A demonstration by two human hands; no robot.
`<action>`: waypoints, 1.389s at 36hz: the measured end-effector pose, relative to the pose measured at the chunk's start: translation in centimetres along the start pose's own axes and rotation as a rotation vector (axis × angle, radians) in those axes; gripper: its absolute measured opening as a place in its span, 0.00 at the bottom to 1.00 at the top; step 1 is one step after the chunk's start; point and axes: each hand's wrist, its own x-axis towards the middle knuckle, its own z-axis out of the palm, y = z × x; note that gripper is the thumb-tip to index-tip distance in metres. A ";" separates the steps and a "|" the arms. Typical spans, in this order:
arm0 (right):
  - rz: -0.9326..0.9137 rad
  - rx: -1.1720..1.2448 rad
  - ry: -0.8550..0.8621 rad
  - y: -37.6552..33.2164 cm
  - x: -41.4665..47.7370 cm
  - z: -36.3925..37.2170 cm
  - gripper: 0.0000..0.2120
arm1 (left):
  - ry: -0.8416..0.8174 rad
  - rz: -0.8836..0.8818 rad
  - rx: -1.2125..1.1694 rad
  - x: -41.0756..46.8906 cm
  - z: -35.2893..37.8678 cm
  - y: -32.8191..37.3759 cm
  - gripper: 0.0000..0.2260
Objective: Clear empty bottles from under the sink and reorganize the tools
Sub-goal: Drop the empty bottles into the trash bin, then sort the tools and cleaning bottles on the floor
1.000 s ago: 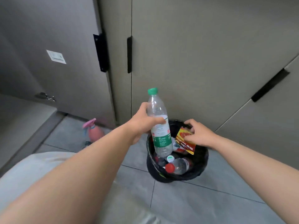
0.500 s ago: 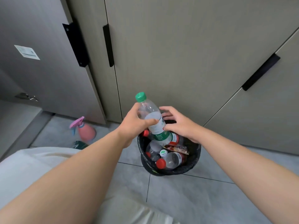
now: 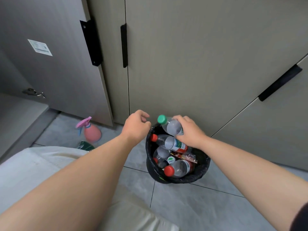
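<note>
A black-lined trash bin (image 3: 202, 174) stands on the grey tile floor against the cabinet fronts, holding several clear plastic bottles with red caps (image 3: 177, 169) and a red-yellow wrapper (image 3: 183, 157). A clear bottle with a green cap (image 3: 170, 125) lies tilted across the bin's far rim. My right hand (image 3: 189, 131) grips this bottle from above. My left hand (image 3: 135, 126) hovers just left of the bin rim, fingers loosely curled, holding nothing.
A pink spray bottle (image 3: 91, 132) stands on the floor to the left, with a dark green object (image 3: 85, 145) beside it. An open cabinet door (image 3: 55, 64) hangs at the left. Closed cabinet doors with black handles (image 3: 124, 45) rise behind the bin.
The green-capped bottle passed from my left hand to my right and tipped down onto the bin. My left hand let go and drew back left. The wrapper dropped into the bin.
</note>
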 end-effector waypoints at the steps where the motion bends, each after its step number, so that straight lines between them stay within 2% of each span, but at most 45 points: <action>1: 0.010 -0.064 -0.005 0.1 0.0 0.5 0.30 | 0.002 0.008 0.045 0.0 -0.2 -0.2 0.10; 5: 0.050 -0.260 -0.030 -0.1 0.1 2.3 0.35 | 0.006 0.017 0.143 -0.2 -0.7 -1.0 0.09; 9: 0.114 -0.276 -0.013 -1.0 0.4 2.8 0.36 | 0.019 0.010 0.166 -0.5 -1.8 -2.1 0.09; 12: 0.121 -0.270 0.057 -2.1 0.7 2.7 0.32 | 0.035 0.009 0.168 -0.6 -2.9 -2.9 0.09; 17: -0.085 -0.169 0.277 -5.4 2.0 2.3 0.26 | 0.074 0.021 0.196 -0.4 -5.8 -3.7 0.07; 21: -0.311 -0.019 0.324 -10.5 3.6 2.9 0.24 | 0.092 0.021 0.203 0.2 -10.3 -3.8 0.07; 26: -0.496 0.057 0.152 -17.2 5.7 5.5 0.20 | 0.122 -0.012 0.280 0.2 -18.7 -5.2 0.07; 31: -0.537 0.056 -0.210 -22.6 8.5 9.3 0.17 | 0.194 -0.122 0.351 -1.6 -26.0 -10.1 0.06; 35: -0.442 0.032 -0.397 -24.8 10.4 12.6 0.15 | 0.190 -0.266 0.307 -3.6 -28.1 -16.0 0.07; 41: -0.178 0.008 -0.497 -25.6 13.4 18.0 0.15 | 0.129 -0.394 0.188 -4.0 -26.1 -23.9 0.05; 44: -0.061 0.043 -0.492 -25.2 14.6 20.3 0.20 | 0.089 -0.437 0.108 -2.7 -24.1 -26.8 0.06; 50: 0.074 0.141 -0.450 -25.0 17.4 24.3 0.35 | 0.020 -0.487 0.029 0.7 -20.4 -30.9 0.12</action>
